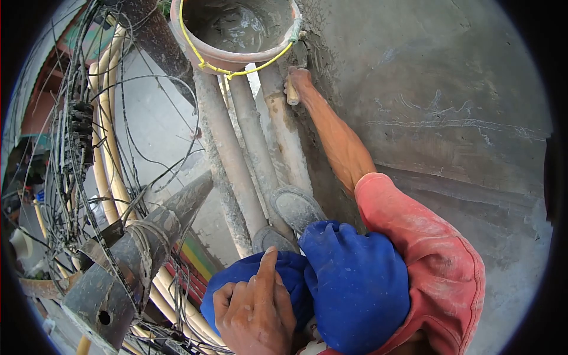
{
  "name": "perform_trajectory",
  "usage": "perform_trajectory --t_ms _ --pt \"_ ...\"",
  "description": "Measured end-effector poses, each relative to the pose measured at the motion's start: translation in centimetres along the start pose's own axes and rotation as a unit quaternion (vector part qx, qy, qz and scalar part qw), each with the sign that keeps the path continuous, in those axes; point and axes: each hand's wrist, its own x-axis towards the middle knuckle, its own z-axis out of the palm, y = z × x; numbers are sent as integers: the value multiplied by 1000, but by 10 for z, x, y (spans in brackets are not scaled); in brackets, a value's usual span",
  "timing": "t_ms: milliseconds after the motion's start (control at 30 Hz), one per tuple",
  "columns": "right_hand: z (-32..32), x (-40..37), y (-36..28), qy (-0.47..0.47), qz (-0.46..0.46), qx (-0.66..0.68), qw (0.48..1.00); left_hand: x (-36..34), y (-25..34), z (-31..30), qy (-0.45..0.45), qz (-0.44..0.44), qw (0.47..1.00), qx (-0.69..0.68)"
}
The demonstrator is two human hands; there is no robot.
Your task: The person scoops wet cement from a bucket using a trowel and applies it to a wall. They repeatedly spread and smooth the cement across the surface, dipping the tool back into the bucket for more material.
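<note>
My right hand (300,80) is closed around the wooden handle of a trowel (293,94). Its blade, partly hidden, reaches up against the wet mortar at the edge of the grey wall (438,77). Just left of that hand, a pinkish bucket (222,58) holds grey wet mortar (236,26) and has a yellow rope handle (260,68). Over my blue-clothed knee, my left hand (257,307) shows its back, with the index finger stretched out and the others partly bent. Nothing is visible in it.
Mortar-stained poles (236,148) run beneath the bucket and under my shoes (296,207), with ground far below. To the left hang tangled black cables (77,136) beside bamboo poles (109,130). A thick grey metal beam (136,254) juts in at lower left.
</note>
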Motion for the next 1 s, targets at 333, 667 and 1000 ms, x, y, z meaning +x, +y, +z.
perform_trajectory --t_ms 333,667,1000 --pt "-18 -56 2 -7 -66 1 998 -5 2 -1 30 8 999 -8" --pt "-23 -102 -2 26 -134 -29 990 -7 6 -3 31 14 999 -8" --pt "-41 -55 13 -41 -51 -170 983 -2 5 -2 14 23 999 -17"
